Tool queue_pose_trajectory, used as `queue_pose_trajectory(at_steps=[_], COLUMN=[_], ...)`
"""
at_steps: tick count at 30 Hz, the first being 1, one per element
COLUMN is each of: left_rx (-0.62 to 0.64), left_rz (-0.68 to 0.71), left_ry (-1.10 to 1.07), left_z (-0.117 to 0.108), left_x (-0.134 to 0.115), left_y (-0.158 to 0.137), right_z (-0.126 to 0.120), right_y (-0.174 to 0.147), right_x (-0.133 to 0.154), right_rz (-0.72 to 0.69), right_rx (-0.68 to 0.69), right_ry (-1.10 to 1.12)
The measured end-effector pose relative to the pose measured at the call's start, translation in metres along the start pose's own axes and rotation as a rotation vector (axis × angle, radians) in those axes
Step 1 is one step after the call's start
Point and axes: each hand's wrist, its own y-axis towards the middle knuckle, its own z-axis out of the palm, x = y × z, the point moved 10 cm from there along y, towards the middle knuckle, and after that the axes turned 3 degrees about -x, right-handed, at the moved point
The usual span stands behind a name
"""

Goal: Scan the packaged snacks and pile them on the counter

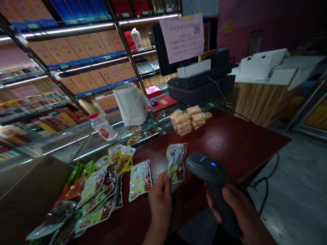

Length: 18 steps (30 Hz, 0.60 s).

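My left hand (pixel 161 194) pinches the lower edge of a snack packet (pixel 176 160), holding its printed back with a barcode turned up over the dark red table. My right hand (pixel 236 207) is wrapped round the handle of a black barcode scanner (pixel 208 170). A blue light glows on the scanner's top, and its head points toward the packet, a small gap apart. Just left of my left hand, another snack packet (pixel 140 180) lies flat on the table. Farther left is a heap of similar packets (pixel 95 195), some green, orange and yellow.
Behind the heap stands a cardboard box (pixel 30 183). Stacked wrapped snacks (pixel 187 119) sit at the table's (pixel 242 136) back edge. On the glass counter are a bottle (pixel 103 127), a white paper bag (pixel 130 103) and a monitor (pixel 163 51). A cable (pixel 268 183) hangs at the right.
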Motion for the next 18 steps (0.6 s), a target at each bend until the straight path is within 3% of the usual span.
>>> queue_pose_trajectory(at_steps=[11, 15, 18], left_rx=[-0.018, -0.001, 0.077], left_rz=[-0.009, -0.058, -0.204], left_ry=[0.129, 0.078, -0.098], left_z=[-0.001, 0.001, 0.017], left_x=[-0.003, 0.001, 0.014], left_y=[-0.001, 0.000, 0.002], right_z=[0.003, 0.001, -0.005], right_y=[-0.003, -0.001, 0.002], right_x=[0.000, -0.003, -0.001], right_rz=[0.088, 0.099, 0.089], right_rx=[0.038, 0.040, 0.010], right_ry=[0.095, 0.109, 0.135])
